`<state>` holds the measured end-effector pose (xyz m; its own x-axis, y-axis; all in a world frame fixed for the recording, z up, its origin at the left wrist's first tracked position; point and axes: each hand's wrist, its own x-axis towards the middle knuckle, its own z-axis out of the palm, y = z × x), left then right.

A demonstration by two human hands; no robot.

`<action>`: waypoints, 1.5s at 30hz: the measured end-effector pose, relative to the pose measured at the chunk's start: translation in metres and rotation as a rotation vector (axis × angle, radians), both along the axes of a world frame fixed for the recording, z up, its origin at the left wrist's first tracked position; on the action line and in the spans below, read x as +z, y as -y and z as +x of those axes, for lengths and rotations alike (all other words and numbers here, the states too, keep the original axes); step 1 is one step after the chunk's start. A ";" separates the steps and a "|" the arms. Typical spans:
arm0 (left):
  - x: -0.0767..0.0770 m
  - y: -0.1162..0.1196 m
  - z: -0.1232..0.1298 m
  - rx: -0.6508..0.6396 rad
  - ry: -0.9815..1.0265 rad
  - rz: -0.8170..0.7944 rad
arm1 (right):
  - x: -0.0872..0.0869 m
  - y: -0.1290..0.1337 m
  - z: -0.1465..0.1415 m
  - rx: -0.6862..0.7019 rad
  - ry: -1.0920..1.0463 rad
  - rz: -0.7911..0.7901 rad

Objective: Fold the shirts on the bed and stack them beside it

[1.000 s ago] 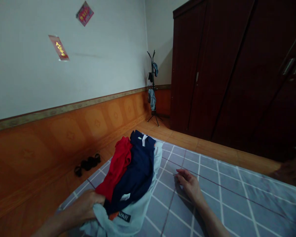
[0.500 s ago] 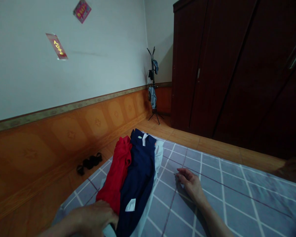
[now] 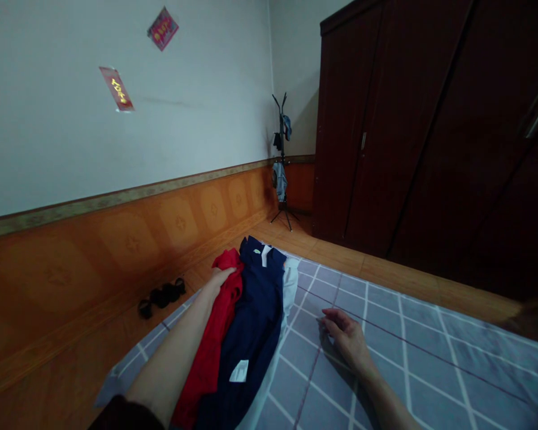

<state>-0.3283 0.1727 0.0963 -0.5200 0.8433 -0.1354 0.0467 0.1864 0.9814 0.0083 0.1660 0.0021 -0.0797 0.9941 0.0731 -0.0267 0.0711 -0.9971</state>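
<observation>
On the bed lies a red garment (image 3: 215, 352), long and partly bunched, beside a dark navy garment (image 3: 257, 322) with a white label near its lower end. Pale light-coloured cloth (image 3: 289, 280) shows under the navy one along its right side. My left hand (image 3: 223, 277) is closed on the far part of the red garment, its fingertips partly hidden in the folds. Loosely curled above the grey checked bedspread, my right hand (image 3: 344, 334) has its fingers a little apart and holds nothing I can see.
The bed's checked bedspread (image 3: 385, 340) spreads to the right. Black shoes (image 3: 161, 297) sit on the floor at the left. A coat stand (image 3: 281, 155) with clothes stands in the corner, next to a dark wardrobe (image 3: 385, 137). A blurred brownish shape shows at the right edge.
My left hand has moved forward from the near end of the red garment to its far part. My right hand stays in place. The view has tilted slightly.
</observation>
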 end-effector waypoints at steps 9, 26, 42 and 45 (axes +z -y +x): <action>-0.003 -0.036 0.049 -0.267 -0.280 0.252 | -0.005 -0.002 0.000 0.023 -0.010 0.000; 0.004 0.005 0.069 -0.492 -0.647 0.308 | -0.001 0.001 -0.002 0.016 -0.031 -0.021; -0.034 0.045 -0.015 -0.617 -1.582 -0.024 | -0.004 -0.001 -0.001 0.000 -0.013 -0.003; -0.032 0.056 -0.014 -0.638 -1.434 -0.009 | 0.000 0.000 -0.002 -0.001 -0.010 -0.006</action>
<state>-0.3424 0.1165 0.0647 0.2137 0.9677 0.1335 0.9737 -0.2221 0.0507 0.0065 0.1659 0.0021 -0.0778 0.9947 0.0676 -0.0369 0.0649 -0.9972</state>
